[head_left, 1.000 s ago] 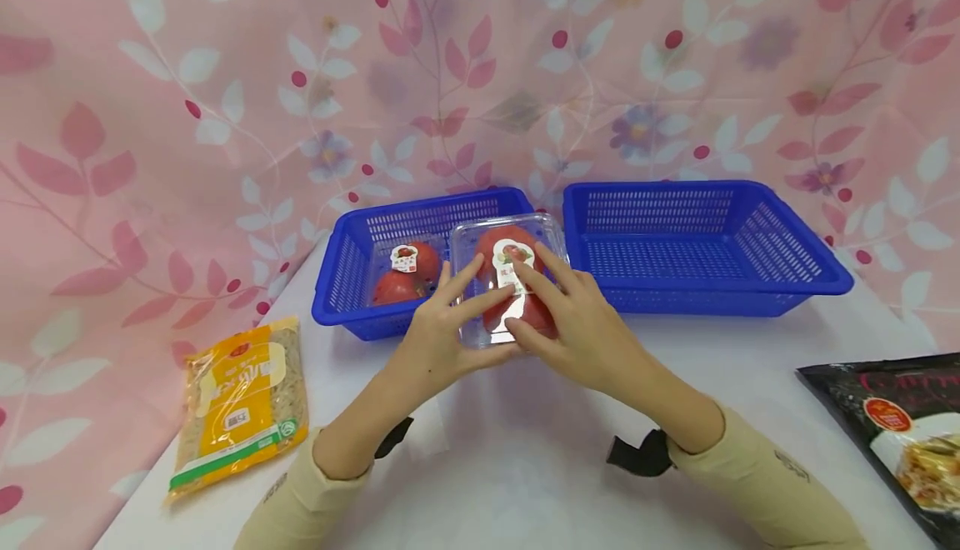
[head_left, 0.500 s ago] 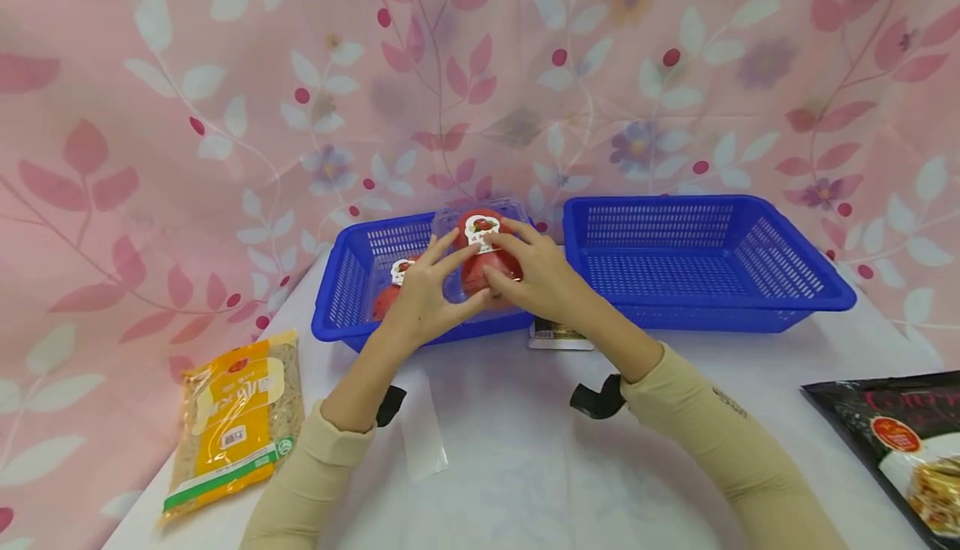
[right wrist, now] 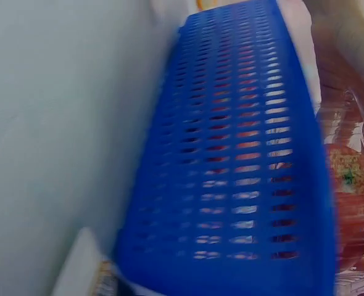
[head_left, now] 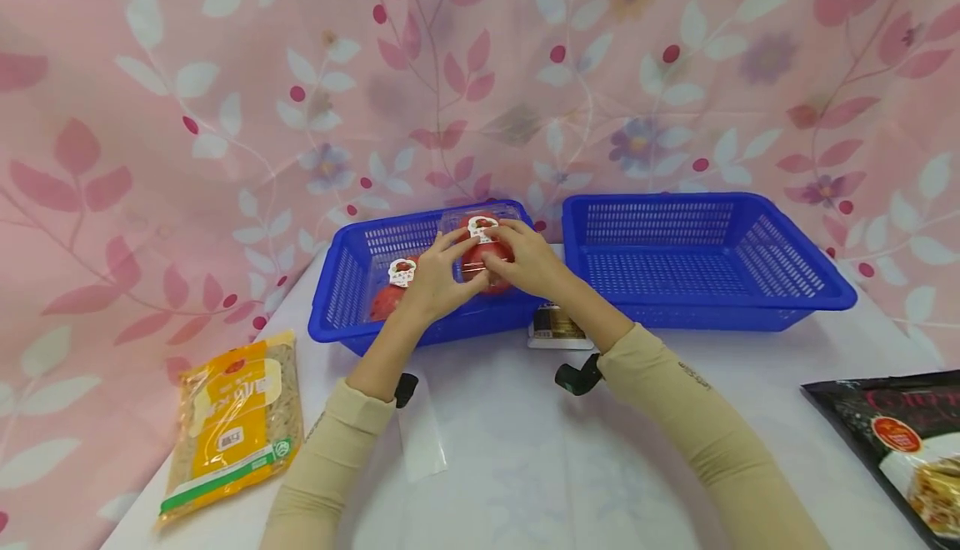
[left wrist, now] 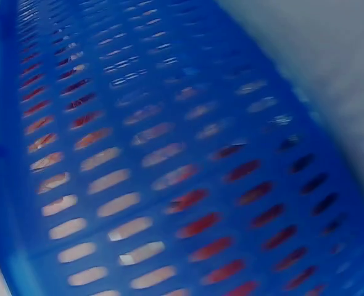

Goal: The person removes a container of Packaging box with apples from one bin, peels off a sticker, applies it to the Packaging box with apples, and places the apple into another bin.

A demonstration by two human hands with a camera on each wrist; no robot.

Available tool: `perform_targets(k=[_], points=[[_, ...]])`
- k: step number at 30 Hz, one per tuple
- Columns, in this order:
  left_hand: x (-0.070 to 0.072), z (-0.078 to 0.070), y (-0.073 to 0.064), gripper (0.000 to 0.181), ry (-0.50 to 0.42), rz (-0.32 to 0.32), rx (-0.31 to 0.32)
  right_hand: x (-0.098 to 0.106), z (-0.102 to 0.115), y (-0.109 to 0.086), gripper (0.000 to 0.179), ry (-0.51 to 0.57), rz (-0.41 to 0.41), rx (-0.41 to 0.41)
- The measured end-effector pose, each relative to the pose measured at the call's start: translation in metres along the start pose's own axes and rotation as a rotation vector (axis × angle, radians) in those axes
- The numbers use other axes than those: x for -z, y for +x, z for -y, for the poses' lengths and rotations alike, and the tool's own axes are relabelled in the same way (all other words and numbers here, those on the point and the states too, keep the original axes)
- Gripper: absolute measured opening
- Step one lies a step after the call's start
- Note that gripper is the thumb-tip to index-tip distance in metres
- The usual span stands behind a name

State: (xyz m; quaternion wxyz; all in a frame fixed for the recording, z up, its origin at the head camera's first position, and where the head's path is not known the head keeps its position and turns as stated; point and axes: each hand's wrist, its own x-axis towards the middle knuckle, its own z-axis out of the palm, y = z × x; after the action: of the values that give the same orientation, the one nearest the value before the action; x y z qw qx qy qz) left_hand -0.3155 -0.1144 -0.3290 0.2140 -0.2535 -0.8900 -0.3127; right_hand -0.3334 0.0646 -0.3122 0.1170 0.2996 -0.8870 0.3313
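Both hands grip a clear plastic box of tomatoes (head_left: 483, 262) with a white label, at the right end of the left blue basket (head_left: 324, 300). My left hand (head_left: 437, 282) is on the box's left side, and my right hand (head_left: 531, 265) is on its right, fingers spread over the top. Inside the basket, to the left, sits another box of tomatoes (head_left: 388, 300), partly hidden by my left hand. The left wrist view is filled by the basket's slotted wall (left wrist: 169, 154). In the right wrist view, a tomato (right wrist: 355, 203) shows under plastic beyond the basket rim.
A second blue basket (head_left: 705, 312) stands to the right. A small dark-and-white pack (head_left: 558, 329) lies in front of the gap between the baskets. A yellow bag (head_left: 236, 417) lies at left, a black food bag (head_left: 892, 429) at right. A clear strip (head_left: 422, 437) lies in front.
Both hands have carried the box of tomatoes away from me and lowered it into the left basket. The small pack, hidden before, has come into view.
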Motion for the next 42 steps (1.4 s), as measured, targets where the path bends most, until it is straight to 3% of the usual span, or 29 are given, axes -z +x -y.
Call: perform_targets(k=[8, 13, 21, 32, 42], points=[[-0.013, 0.014, -0.004, 0.055, 0.047, 0.151, -0.028, -0.02, -0.02, 0.004, 0.039, 0.008, 0.047, -0.09], [-0.014, 0.017, 0.002, 0.053, 0.049, 0.226, -0.022, -0.024, -0.021, 0.009, 0.035, 0.008, 0.056, -0.129], [-0.013, 0.017, 0.006, 0.059, 0.064, 0.402, 0.002, -0.025, -0.021, 0.01, 0.03, 0.008, 0.088, -0.207], [-0.011, 0.018, 0.004, 0.053, 0.041, 0.523, 0.07, -0.034, -0.025, 0.013, 0.037, -0.064, 0.178, -0.184], [-0.012, 0.022, 0.003, 0.053, 0.021, 0.582, 0.125, -0.038, -0.021, 0.013, 0.044, -0.105, 0.219, -0.21]])
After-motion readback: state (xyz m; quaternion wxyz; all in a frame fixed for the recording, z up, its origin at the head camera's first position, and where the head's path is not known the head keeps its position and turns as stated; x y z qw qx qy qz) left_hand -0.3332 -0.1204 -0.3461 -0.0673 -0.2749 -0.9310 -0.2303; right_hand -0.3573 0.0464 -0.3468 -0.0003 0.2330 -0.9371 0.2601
